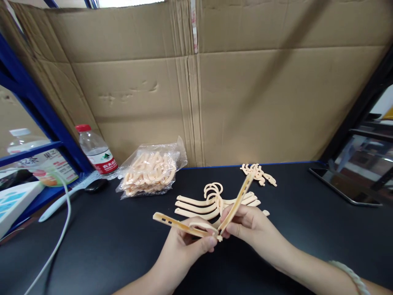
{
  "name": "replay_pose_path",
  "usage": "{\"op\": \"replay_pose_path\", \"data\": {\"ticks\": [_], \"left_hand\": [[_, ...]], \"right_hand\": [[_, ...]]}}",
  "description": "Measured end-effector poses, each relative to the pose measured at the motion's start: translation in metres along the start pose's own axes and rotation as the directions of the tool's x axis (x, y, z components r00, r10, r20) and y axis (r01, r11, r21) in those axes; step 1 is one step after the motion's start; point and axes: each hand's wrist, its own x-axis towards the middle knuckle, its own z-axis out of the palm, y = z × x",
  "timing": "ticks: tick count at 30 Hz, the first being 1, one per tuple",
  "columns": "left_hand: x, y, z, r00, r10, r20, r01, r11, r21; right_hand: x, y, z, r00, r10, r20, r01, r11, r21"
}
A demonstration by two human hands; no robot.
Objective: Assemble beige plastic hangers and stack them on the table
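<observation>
Low over the table's front, my left hand (190, 246) is closed around one arm and the hook of a cream plastic folding hanger (176, 223). The fingers of my right hand (248, 225) pinch its other arm (238, 200), which slants up to the right. Both arms meet at a joint between my hands, forming a V with their hollow slotted sides facing me. Just behind lie several assembled hangers (196, 208) in a row, their hooks (215, 188) overlapping. My hands cover part of them.
A clear bag of cream parts (150, 172) sits at the back, left of centre. Loose small parts (259, 174) lie behind the hangers. A red-capped bottle (100, 151), a brush (67, 198) and a white cable (66, 221) are at left; a dark tablet (344, 186) is at right.
</observation>
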Motion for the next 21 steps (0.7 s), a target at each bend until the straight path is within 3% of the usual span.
{"op": "replay_pose_path", "data": {"ticks": [4,9,15,21], "left_hand": [[0.0,-0.006,-0.004,0.999,0.029,0.021,-0.03,0.999,0.039],[0.001,-0.015,-0.008,0.995,0.073,0.074,-0.075,0.997,0.021],[0.003,-0.02,-0.007,0.985,0.065,0.161,-0.047,0.992,-0.114],[0.004,-0.025,-0.011,0.984,0.016,0.179,0.006,0.993,-0.12]], "right_hand": [[0.0,0.0,-0.002,0.994,-0.058,0.089,0.061,0.998,-0.03],[0.0,0.0,-0.002,0.986,-0.048,0.157,0.052,0.998,-0.019],[-0.001,0.0,-0.001,0.982,-0.037,0.186,0.041,0.999,-0.02],[0.0,-0.005,0.0,0.974,-0.012,0.228,0.029,0.997,-0.072]]}}
